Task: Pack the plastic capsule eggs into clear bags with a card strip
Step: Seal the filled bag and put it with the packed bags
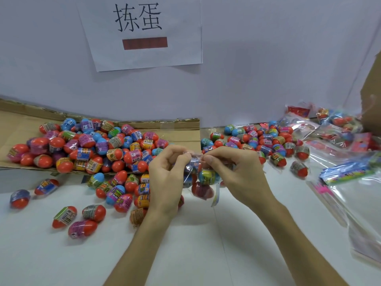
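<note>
Holds a small clear bag (198, 178) just above the white table (61, 254), left hand (165, 174) and right hand (235, 172) both curled, fingertips pinching its top edge. Several capsule eggs (207, 176) inside. Beyond, loose eggs (93, 212) on the table, a heap (92, 145) on flattened cardboard (181, 131) to the left, another heap (268, 141) to the right. Far right: filled bags (329, 124), empty bags (360, 199) with card strips (346, 172). On the wall behind, a paper sign (142, 32).

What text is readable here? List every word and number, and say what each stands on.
"拣蛋": large black characters on the white paper sheet on the wall.
Red bar below them: blurred, unreadable.
On the capsule eggs: wrap labels too small to read.
Card strips at right: blurred.
</note>
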{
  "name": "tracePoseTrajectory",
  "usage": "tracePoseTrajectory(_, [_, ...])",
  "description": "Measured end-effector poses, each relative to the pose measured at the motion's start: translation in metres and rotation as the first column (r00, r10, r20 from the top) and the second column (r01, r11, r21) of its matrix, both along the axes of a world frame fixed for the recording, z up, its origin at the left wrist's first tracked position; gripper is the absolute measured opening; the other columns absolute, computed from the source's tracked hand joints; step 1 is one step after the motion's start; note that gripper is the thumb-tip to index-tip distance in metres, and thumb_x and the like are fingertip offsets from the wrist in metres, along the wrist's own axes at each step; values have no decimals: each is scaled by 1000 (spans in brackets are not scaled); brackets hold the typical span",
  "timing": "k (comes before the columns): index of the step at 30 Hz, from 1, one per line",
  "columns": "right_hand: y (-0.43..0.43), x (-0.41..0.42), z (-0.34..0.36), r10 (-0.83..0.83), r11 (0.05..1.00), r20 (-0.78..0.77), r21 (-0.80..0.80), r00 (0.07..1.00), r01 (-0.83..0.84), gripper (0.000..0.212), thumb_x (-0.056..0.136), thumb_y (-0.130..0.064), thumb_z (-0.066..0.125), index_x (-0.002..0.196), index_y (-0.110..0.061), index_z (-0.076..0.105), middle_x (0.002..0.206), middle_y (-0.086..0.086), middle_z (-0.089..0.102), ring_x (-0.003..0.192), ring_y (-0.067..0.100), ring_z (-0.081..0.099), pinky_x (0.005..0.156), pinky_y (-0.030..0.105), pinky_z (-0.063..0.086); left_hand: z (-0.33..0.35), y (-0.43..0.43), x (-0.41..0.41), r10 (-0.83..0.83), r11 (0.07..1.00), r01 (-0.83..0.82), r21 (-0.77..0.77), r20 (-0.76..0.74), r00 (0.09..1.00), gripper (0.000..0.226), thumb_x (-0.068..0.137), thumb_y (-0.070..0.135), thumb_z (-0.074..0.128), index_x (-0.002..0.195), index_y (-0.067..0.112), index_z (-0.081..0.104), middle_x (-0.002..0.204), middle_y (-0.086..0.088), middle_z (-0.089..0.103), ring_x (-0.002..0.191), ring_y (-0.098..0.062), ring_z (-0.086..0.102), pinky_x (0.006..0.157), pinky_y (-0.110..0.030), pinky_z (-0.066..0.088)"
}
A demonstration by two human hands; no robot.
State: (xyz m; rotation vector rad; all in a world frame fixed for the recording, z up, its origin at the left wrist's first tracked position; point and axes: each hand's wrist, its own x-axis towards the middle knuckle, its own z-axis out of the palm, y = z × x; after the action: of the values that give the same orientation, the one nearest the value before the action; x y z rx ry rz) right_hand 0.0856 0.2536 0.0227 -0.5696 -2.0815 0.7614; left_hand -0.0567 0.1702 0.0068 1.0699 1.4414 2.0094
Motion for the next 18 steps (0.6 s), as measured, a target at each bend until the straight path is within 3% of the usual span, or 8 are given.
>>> tracePoseTrajectory(4, [1,1,1,25,992,-36,-120,999,-29,11,94,-15,69,102,-20,76,86,-11,73,88,8,70,72,25,61,0,0,-2,-55,998,54,-34,-37,998,17,91,27,63,84,36,76,86,3,75,84,-18,75,65,-29,61])
tracePoseTrajectory(7, [5,3,3,100,968,23,-234,995,-92,13,96,-24,68,106,-30,72,84,-12,71,82,12,72,69,32,62,-1,-1,-7,-115,990,103,-101,-123,986,15,98,23,65,94,30,79,98,2,78,94,-20,76,71,-32,63])
tracePoseTrajectory(9, [7,3,2,82,975,45,-213,996,-71,9,94,-26,70,101,-24,74,83,-10,71,81,14,71,70,34,62,-2,0,-9,-159,981,141,-133,-129,979,13,100,21,67,102,22,80,107,2,78,101,-20,75,78,-36,64])
tracePoseTrajectory(11, [9,2,1,39,972,-6,-231,999,-39,5,94,-21,71,91,-20,76,80,-8,71,81,14,71,69,33,62,0,0,-6,-209,968,206,-143,-10,978,23,94,31,70,114,21,76,111,-2,78,103,-23,75,78,-37,64])
tracePoseTrajectory(14, [13,6,2,-81,932,-176,-363,981,11,12,95,-16,69,85,-20,74,81,-4,73,81,14,73,67,25,60,4,1,-5,-251,954,288,-78,315,915,49,82,37,75,123,13,63,112,-13,77,98,-30,76,74,-35,64])
tracePoseTrajectory(18, [19,10,4,-254,902,-264,-412,930,130,11,98,-21,66,90,-21,74,84,-5,75,84,12,74,66,25,61,1,2,-5,-227,959,258,-122,221,949,49,81,42,75,110,4,65,107,-16,77,99,-36,76,84,-44,64])
